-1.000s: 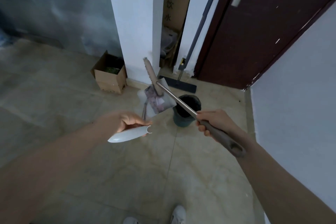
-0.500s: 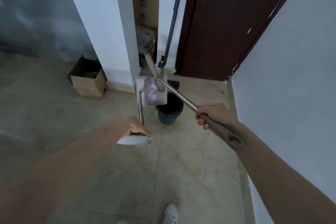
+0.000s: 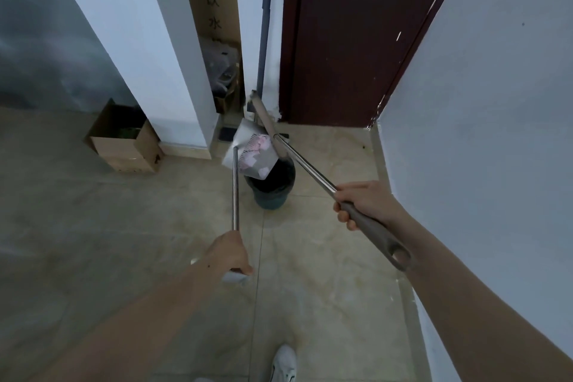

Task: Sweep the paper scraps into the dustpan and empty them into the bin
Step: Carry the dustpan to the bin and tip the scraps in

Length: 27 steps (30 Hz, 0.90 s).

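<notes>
My left hand [image 3: 228, 253] grips the handle of a long metal-stemmed dustpan [image 3: 242, 146]. The white pan hangs tilted just above the left rim of a dark round bin [image 3: 273, 192] on the floor. Pink and white paper scraps [image 3: 257, 149] lie inside the pan. My right hand [image 3: 361, 203] holds the grey grip of a broom [image 3: 310, 164]. The broom's tan head [image 3: 266, 121] rests against the pan's right side, over the bin.
An open cardboard box [image 3: 124, 141] sits on the floor left of a white pillar [image 3: 148, 49]. A mop pole [image 3: 265, 22] leans by the dark brown door [image 3: 350, 37]. A white wall [image 3: 483, 121] runs close on the right. My white shoe [image 3: 283, 364] shows at the bottom.
The view has closed in on the bin. The dustpan has moved from left of the bin to over its rim, and the broom head has come along beside it.
</notes>
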{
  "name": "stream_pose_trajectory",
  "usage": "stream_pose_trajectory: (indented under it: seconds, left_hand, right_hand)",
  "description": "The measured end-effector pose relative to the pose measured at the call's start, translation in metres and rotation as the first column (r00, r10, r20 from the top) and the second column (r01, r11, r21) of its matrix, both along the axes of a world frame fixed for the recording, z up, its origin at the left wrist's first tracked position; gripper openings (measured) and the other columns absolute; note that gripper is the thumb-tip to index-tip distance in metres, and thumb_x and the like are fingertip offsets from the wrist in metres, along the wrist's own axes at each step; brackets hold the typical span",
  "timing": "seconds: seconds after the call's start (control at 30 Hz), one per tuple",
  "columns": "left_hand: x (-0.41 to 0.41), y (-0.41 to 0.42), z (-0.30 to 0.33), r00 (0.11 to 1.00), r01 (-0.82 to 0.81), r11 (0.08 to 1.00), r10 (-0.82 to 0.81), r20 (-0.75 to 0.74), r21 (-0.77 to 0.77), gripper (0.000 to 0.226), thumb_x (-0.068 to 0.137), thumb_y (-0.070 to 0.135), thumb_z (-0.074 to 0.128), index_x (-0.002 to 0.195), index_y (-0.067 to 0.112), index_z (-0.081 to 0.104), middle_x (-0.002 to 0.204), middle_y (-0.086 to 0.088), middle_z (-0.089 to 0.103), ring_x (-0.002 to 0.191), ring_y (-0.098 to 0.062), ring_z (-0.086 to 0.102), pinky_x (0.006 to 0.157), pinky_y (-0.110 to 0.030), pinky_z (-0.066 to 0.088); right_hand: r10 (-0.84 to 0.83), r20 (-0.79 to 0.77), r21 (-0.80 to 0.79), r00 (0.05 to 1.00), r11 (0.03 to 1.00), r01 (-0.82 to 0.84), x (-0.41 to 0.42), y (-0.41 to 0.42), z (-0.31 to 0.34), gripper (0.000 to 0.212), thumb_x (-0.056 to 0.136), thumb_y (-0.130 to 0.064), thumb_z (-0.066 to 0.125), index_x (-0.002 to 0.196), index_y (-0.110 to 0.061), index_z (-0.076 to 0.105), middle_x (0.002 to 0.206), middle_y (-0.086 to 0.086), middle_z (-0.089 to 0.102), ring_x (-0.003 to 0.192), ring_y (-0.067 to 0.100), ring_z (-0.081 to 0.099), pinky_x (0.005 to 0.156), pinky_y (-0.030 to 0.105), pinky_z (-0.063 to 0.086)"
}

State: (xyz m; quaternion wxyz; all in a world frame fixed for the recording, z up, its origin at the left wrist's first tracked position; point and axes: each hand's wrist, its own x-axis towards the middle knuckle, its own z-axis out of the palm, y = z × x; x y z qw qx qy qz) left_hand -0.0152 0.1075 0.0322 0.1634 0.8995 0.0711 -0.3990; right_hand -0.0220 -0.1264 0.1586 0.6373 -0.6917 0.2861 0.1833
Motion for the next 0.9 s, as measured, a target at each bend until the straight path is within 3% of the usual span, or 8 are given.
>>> stream_pose_trajectory:
  seconds: [0.1,0.23,0.43,0.8,0.9]
  left_hand:
    - [-0.006,-0.012,-0.004,0.998,0.057,0.995,-0.058,0.017,0.077,0.039,0.069,0.025,0.08,0.076,0.012,0.044,0.074,0.0,0.049,0.082,-0.019,0.056,0.064,-0.027,0.044]
    - [-0.009,-0.022,-0.017,0.995,0.094,0.979,-0.098,0.009,0.179,0.043,0.073,0.016,0.077,0.11,0.007,0.058,0.103,-0.008,0.064,0.101,-0.023,0.065,0.076,-0.03,0.052]
    - [-0.019,-0.028,-0.036,0.986,0.12,0.958,-0.145,0.08,0.261,0.034,0.086,0.008,0.062,0.119,0.006,0.058,0.122,-0.008,0.063,0.112,-0.023,0.064,0.083,-0.028,0.052]
    - [-0.018,-0.032,-0.03,0.982,0.125,0.952,-0.159,0.105,0.278,0.032,0.086,0.006,0.06,0.119,0.006,0.059,0.121,-0.009,0.064,0.112,-0.023,0.064,0.082,-0.028,0.05]
    - [-0.015,-0.03,-0.02,0.986,0.099,0.955,-0.131,0.1,0.279,0.03,0.087,0.007,0.06,0.118,0.006,0.06,0.117,-0.009,0.066,0.108,-0.022,0.065,0.075,-0.026,0.048]
  right_hand:
    - [-0.006,-0.005,-0.031,1.0,0.999,0.006,-0.005,-0.009,0.001,0.011,0.087,0.002,0.056,0.092,0.001,0.066,0.067,0.018,0.057,0.035,0.014,0.051,0.033,0.018,0.039]
    - [-0.016,-0.009,-0.033,1.0,0.999,0.015,-0.011,-0.015,0.001,0.009,0.088,0.001,0.057,0.088,-0.001,0.066,0.068,0.018,0.058,0.035,0.014,0.052,0.033,0.018,0.041]
    - [-0.029,-0.039,-0.034,0.999,0.999,0.028,-0.012,-0.016,-0.013,0.013,0.087,0.001,0.057,0.096,0.003,0.066,0.066,0.018,0.058,0.035,0.015,0.052,0.033,0.019,0.039]
    - [-0.04,-0.04,-0.048,0.998,0.998,0.038,-0.014,-0.017,-0.013,0.02,0.087,0.001,0.056,0.103,0.009,0.064,0.067,0.018,0.058,0.036,0.015,0.052,0.034,0.02,0.04]
    - [-0.036,-0.032,-0.057,0.999,0.998,0.034,-0.013,-0.015,-0.007,0.019,0.087,0.001,0.056,0.102,0.008,0.065,0.067,0.019,0.058,0.036,0.015,0.052,0.033,0.02,0.04]
